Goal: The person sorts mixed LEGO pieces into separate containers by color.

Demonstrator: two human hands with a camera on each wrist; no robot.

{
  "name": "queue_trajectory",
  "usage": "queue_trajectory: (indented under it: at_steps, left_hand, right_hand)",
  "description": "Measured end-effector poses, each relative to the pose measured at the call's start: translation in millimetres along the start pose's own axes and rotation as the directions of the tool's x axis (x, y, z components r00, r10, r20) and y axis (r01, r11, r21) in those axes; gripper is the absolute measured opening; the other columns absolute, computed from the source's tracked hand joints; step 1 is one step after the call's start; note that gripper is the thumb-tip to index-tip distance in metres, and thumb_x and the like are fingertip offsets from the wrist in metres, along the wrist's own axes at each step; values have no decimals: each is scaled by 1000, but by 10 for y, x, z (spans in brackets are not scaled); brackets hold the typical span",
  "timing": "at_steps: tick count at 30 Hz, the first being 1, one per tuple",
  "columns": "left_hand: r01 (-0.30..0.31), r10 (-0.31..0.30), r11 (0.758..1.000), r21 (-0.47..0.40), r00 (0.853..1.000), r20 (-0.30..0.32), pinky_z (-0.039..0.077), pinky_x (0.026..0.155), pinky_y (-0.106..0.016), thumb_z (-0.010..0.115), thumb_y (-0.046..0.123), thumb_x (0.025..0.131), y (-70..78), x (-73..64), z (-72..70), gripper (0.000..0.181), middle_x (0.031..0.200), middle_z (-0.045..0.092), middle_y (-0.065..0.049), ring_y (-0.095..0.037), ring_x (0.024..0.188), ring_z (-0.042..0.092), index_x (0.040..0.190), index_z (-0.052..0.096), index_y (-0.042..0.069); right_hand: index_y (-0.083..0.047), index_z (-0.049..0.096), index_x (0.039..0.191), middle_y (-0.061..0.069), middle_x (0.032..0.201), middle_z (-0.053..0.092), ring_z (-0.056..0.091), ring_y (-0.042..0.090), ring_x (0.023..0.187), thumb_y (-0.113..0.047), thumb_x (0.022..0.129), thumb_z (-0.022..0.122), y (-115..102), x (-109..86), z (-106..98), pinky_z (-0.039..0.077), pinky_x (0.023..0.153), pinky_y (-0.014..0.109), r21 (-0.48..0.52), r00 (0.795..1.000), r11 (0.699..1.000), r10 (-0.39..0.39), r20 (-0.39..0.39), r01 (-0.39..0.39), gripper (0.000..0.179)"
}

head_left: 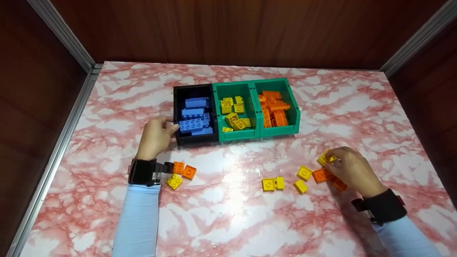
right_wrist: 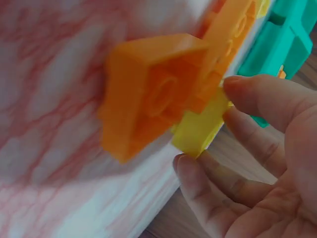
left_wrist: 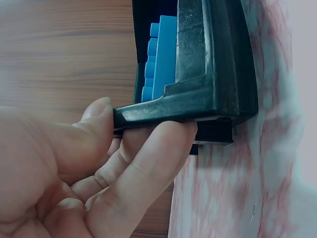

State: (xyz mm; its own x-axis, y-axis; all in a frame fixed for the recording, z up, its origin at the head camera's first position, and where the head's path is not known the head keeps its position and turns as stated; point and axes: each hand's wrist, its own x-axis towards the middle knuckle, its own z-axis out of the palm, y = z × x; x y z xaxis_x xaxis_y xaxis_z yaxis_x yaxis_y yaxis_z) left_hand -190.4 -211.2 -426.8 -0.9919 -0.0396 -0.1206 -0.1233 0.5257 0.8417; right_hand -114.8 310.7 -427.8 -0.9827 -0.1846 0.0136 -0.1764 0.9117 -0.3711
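Note:
At the left side of the black bin (head_left: 197,139), my left hand (head_left: 154,137) grips the side wall. In the left wrist view the thumb lies at the rim and the fingers (left_wrist: 166,148) press from outside. Blue bricks (head_left: 191,125) fill that bin. Over on the right, my right hand (head_left: 353,171) pinches a yellow brick (right_wrist: 200,126) between thumb and fingertips. An orange brick (head_left: 322,175) lies just below it, and another orange brick (head_left: 339,184) shows partly under the hand.
Two green bins join the black one: the middle bin (head_left: 239,135) holds yellow bricks, the right bin (head_left: 280,132) orange ones. Loose yellow bricks (head_left: 268,185) lie right of centre. Orange bricks (head_left: 189,172) and a yellow brick (head_left: 174,182) lie by the left wrist. Wooden panels (head_left: 235,32) enclose the tabletop.

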Motion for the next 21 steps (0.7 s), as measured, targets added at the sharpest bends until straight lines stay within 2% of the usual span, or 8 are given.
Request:
queue_trajectory:
  at_steps: [4, 9, 12, 15, 18, 21]
  left_hand:
    - [-14, 14, 1000, -11, 1000, 2, 59, 67, -45, 60, 17, 101, 8, 5, 6, 37, 97, 62, -14, -31, 76, 68, 134, 58, 1]
    - [-28, 29, 1000, 13, 1000, -4, 58, 61, -35, 59, 17, 101, 2, -10, 0, 38, 96, 61, -14, -30, 75, 68, 135, 58, 0]
    - [-33, 33, 999, 23, 999, -7, 57, 57, -30, 59, 18, 101, -4, -16, -2, 38, 94, 61, -14, -29, 74, 68, 135, 58, 0]
    - [-35, 35, 999, 20, 999, -13, 56, 56, -30, 59, 18, 101, -5, -10, 0, 37, 94, 61, -13, -29, 74, 68, 134, 58, 1]
    - [-35, 35, 999, 21, 999, -14, 56, 56, -30, 60, 19, 101, -6, -5, 0, 37, 94, 62, -13, -28, 73, 68, 134, 59, 1]
    - [-33, 33, 999, 20, 999, -13, 56, 56, -31, 60, 18, 101, -4, -3, 2, 37, 95, 62, -13, -29, 74, 68, 133, 59, 1]
  right_hand:
    - [-2, 70, 99, 21, 104, 64, 61, 34, 84, -5, 83, 79, -98, 21, -52, 55, 72, 53, 20, 996, 999, -45, -72, 46, 19]
    - [-3, 70, 101, 18, 113, 63, 62, 33, 94, -1, 80, 80, -375, 85, -174, 56, 76, 52, 32, 973, 982, -179, -149, 186, 23]
    - [-4, 71, 102, 16, 117, 63, 62, 30, 101, 0, 78, 82, -605, 154, -233, 56, 82, 48, 8, 933, 950, -306, -190, 313, 27]
    - [-4, 71, 103, 15, 119, 63, 62, 28, 104, 1, 77, 82, -863, 273, -259, 56, 84, 45, 2, 869, 891, -442, -223, 454, 28]
    - [-5, 71, 103, 15, 122, 62, 62, 27, 106, -1, 80, 81, -1138, 447, -261, 56, 84, 43, 16, 817, 836, -533, -221, 549, 26]
    - [-6, 71, 104, 15, 125, 62, 62, 27, 109, -5, 83, 80, -1402, 668, -233, 56, 88, 41, 31, 800, 810, -572, -182, 586, 22]
